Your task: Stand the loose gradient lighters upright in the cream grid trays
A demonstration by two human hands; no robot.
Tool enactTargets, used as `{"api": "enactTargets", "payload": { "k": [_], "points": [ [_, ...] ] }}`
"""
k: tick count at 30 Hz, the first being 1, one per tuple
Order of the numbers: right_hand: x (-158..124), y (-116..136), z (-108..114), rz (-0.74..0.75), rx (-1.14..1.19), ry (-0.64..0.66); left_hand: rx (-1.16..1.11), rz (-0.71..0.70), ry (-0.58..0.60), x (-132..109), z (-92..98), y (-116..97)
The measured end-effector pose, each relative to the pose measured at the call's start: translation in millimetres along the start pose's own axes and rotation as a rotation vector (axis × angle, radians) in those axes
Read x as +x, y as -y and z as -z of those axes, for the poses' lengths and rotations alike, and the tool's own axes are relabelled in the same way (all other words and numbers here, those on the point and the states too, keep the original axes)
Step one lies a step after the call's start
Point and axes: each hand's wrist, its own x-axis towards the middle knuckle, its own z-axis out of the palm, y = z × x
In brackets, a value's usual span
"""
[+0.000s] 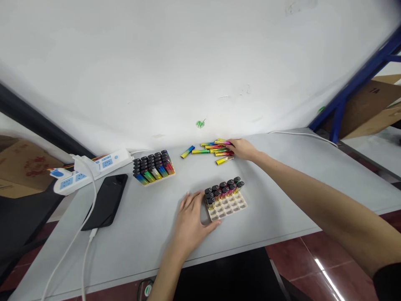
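Observation:
My left hand (pixel 191 219) lies on the grey table (pixel 282 196) with fingers spread, its thumb and fingers against the left side of a cream tray (pixel 230 207). The tray's far rows hold several black-capped rainbow lighters (pixel 224 189); its near cells are empty. My right hand (pixel 242 149) reaches far across the table to a loose pile of rainbow lighters (pixel 213 149) by the wall, fingers curled on the pile's right end. Whether it holds one I cannot make out.
A second tray full of lighters (pixel 153 167) stands at the back left. A black phone (pixel 106 200) on a white cable (pixel 84 234) and a white power strip (pixel 90 167) lie left. Cardboard boxes (pixel 369 104) and a blue frame (pixel 354 92) are at right.

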Motion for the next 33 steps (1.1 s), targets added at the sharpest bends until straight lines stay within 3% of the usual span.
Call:
{"api": "enactTargets", "payload": {
  "k": [7, 10, 13, 16, 20, 23, 28, 33],
  "points": [
    [-10.6, 0.7, 11.6, -0.013, -0.049, 0.064, -0.007, 0.015, -0.007, 1.1, -1.5, 1.1],
    [-22.5, 0.0, 18.9, 0.018, -0.032, 0.023, -0.002, 0.015, -0.004, 0.7, -0.8, 0.8],
    [-45.4, -4.9, 25.1, 0.086, 0.003, -0.030, 0.001, 0.019, 0.012, 0.4, -0.1, 0.3],
    [-75.7, -13.5, 25.5, 0.077, -0.022, 0.002, -0.003, 0.034, 0.021, 0.8, -0.2, 0.3],
    [-109.3, -25.5, 14.3, 0.048, -0.137, 0.041, -0.007, 0.038, 0.008, 1.7, -0.8, 0.0],
    [-121.3, -30.9, 4.7, 0.041, -0.131, -0.003, -0.004, 0.027, -0.013, 1.3, -1.4, -0.1],
    [-126.3, -26.2, 6.7, 0.028, 0.216, -0.144, 0.004, 0.046, -0.002, -0.1, -2.1, -0.1],
    [-129.3, -4.3, 17.9, -0.107, 0.825, -0.173, 0.008, 0.073, 0.023, -0.6, -1.4, -0.2]
  ]
}}
